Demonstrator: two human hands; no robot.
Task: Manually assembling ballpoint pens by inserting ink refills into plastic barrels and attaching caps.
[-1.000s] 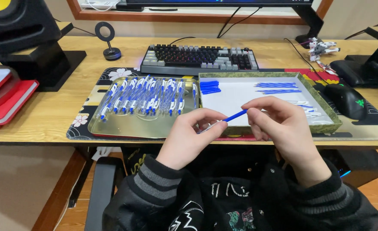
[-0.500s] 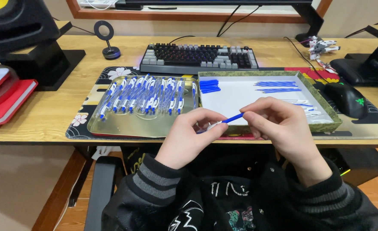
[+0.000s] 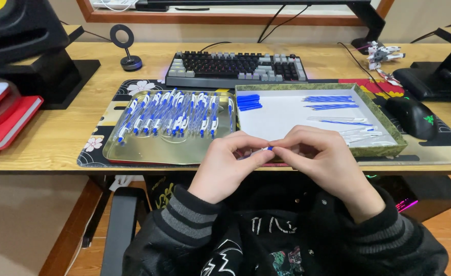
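My left hand [image 3: 229,162] and my right hand [image 3: 321,159] meet fingertip to fingertip at the desk's front edge, both pinching a small pen [image 3: 269,148] of which only a blue bit and some clear barrel show. Behind my left hand lies a silver metal tray [image 3: 144,148] with a row of several blue-and-white pens [image 3: 177,113]. Behind my right hand stands a shallow white box [image 3: 287,115] with blue caps [image 3: 248,101], blue refills [image 3: 330,99] and clear barrels [image 3: 361,135] sorted in groups.
A keyboard [image 3: 235,66] sits behind the tray and box on a patterned desk mat [image 3: 98,138]. A black mouse [image 3: 413,116] lies right of the box. Red books [image 3: 3,122] and a black speaker [image 3: 18,36] are at the left. A small ring stand [image 3: 126,48] is near the keyboard.
The blue part that stuck out between my hands has been pushed in; my hands have closed together and only a blue tip shows now.
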